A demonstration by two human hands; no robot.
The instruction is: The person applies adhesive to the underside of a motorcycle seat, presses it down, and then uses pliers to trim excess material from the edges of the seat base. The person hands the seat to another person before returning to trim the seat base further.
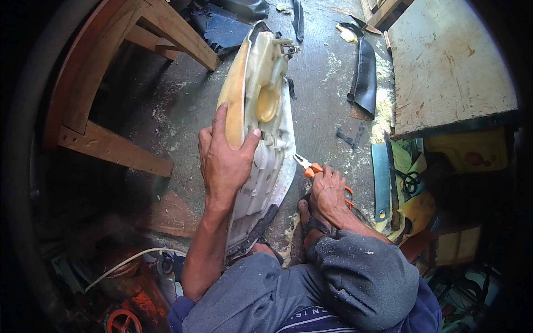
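A motorcycle seat [273,166] stands on its edge on the floor in front of me. Its white plastic base faces right, and yellow foam [235,89] shows along its left side. My left hand [223,161] grips the seat's middle, fingers over the foam and thumb against the base. In my right hand [328,194] is a pair of pliers [312,168] with orange handles. Their jaws are at the right rim of the base, close to or touching it; I cannot tell which. Dark strips of cover material [261,225] hang at the near end of the seat.
A wooden stool or table frame [116,150] stands at the left. A wooden box or board [455,66] fills the far right. Black cover scraps [363,77] and foam crumbs litter the floor. Scissors [411,182] and a teal strip [381,180] lie on the right.
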